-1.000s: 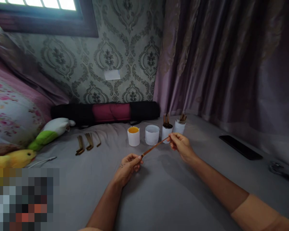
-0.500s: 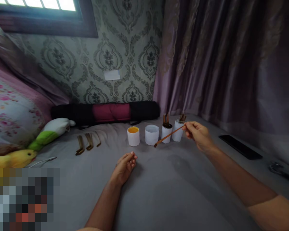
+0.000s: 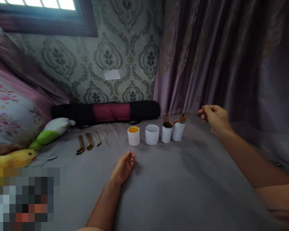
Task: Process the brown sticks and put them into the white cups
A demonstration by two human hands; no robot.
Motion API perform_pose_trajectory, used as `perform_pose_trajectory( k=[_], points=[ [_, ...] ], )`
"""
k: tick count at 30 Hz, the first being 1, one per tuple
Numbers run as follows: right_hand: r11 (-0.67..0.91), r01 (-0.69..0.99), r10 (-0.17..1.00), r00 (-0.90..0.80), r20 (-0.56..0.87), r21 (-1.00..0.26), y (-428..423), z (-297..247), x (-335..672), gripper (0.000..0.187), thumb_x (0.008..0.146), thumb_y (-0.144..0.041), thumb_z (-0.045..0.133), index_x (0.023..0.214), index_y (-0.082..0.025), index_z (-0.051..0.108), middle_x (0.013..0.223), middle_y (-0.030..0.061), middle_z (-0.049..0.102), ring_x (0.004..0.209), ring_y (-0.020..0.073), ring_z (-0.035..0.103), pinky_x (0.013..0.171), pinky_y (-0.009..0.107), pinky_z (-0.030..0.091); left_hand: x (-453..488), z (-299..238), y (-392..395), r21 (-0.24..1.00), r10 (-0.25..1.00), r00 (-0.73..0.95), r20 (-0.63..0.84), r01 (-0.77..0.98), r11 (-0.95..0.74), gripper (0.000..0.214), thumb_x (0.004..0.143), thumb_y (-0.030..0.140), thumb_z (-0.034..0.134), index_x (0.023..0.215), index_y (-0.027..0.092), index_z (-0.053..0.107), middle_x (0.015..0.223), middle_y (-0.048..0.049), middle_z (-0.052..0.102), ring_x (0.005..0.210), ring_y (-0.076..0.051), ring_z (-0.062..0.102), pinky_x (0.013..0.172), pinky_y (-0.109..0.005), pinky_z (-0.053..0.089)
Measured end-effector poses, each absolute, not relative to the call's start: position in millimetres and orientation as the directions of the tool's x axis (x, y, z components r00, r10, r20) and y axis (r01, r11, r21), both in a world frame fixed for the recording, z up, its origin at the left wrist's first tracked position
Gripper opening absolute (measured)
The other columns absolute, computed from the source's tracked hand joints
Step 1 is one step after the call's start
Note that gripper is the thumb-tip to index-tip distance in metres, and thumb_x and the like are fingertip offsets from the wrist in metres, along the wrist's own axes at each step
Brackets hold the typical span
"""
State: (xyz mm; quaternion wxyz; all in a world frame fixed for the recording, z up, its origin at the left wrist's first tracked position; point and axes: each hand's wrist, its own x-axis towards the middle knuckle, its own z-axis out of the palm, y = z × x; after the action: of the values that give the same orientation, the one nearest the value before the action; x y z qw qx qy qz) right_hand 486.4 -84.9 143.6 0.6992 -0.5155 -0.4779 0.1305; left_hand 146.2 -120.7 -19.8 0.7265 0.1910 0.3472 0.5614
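My right hand is raised at the right, pinching the end of a thin brown paintbrush, partly blurred. The brush slants down leftward, its tip near the rim of a white cup with dark contents and several brown sticks. Just right stands another white cup with brown sticks, behind the brush. My left hand rests on the grey sheet, fingers loosely curled and holding nothing visible. Beyond it are a white tub with a yellow top surface and a wider whitish tub.
Several brown brush-like pieces lie at left, near a white cable and plush toys. A long black and maroon bag lies along the wall. Purple curtains hang at right.
My right hand has moved right and up, drawing the paintbrush back so its tip went from in front of the cups to a cup's rim. My left hand has barely shifted.
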Motion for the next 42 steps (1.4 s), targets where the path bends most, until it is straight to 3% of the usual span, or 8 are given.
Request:
perform_pose_trajectory(
  k=[10,19,26,42],
  points=[
    [0.413,0.471,0.629,0.472,0.618,-0.779,-68.2,160.9,480.4,0.013,0.081,-0.026,0.049,0.076,-0.014,0.052,0.066,0.0027,0.058,0.041,0.0043,0.044,0.036,0.016,0.033,145.6,-21.6,-118.4,0.655,0.945,0.141,-0.294,-0.691,0.307,0.006,0.080,0.014,0.051,0.075,0.011,0.054,0.067,-0.0036,0.057,0.051,-0.005,0.050,0.045,-0.016,0.041],
    [0.374,0.559,0.672,0.387,0.632,-0.740,-56.9,162.9,468.7,0.014,0.082,-0.024,0.048,0.077,-0.013,0.054,0.069,0.0046,0.061,0.042,0.0042,0.045,0.038,0.017,0.033,145.0,-20.6,-119.3,0.653,0.942,0.136,-0.307,-0.690,0.312,0.007,0.080,0.015,0.051,0.076,0.011,0.054,0.066,-0.0042,0.058,0.051,-0.006,0.050,0.045,-0.016,0.041],
    [0.386,0.642,0.685,0.282,0.672,-0.663,-41.1,159.0,465.4,0.013,0.078,-0.026,0.053,0.072,-0.016,0.055,0.064,0.0011,0.061,0.041,0.0052,0.047,0.039,0.018,0.036,145.0,-21.0,-119.1,0.658,0.943,0.131,-0.305,-0.687,0.309,0.006,0.080,0.014,0.050,0.076,0.011,0.054,0.066,-0.0040,0.057,0.051,-0.006,0.050,0.044,-0.016,0.040],
    [0.324,0.731,0.775,0.159,0.612,-0.601,-19.7,149.7,453.2,0.014,0.079,-0.027,0.049,0.076,-0.015,0.056,0.068,0.0021,0.064,0.044,0.0080,0.052,0.044,0.021,0.041,144.7,-21.2,-119.2,0.663,0.947,0.133,-0.293,-0.686,0.301,0.007,0.080,0.013,0.049,0.076,0.010,0.053,0.067,-0.0044,0.057,0.051,-0.006,0.050,0.045,-0.016,0.040]
  ],
)
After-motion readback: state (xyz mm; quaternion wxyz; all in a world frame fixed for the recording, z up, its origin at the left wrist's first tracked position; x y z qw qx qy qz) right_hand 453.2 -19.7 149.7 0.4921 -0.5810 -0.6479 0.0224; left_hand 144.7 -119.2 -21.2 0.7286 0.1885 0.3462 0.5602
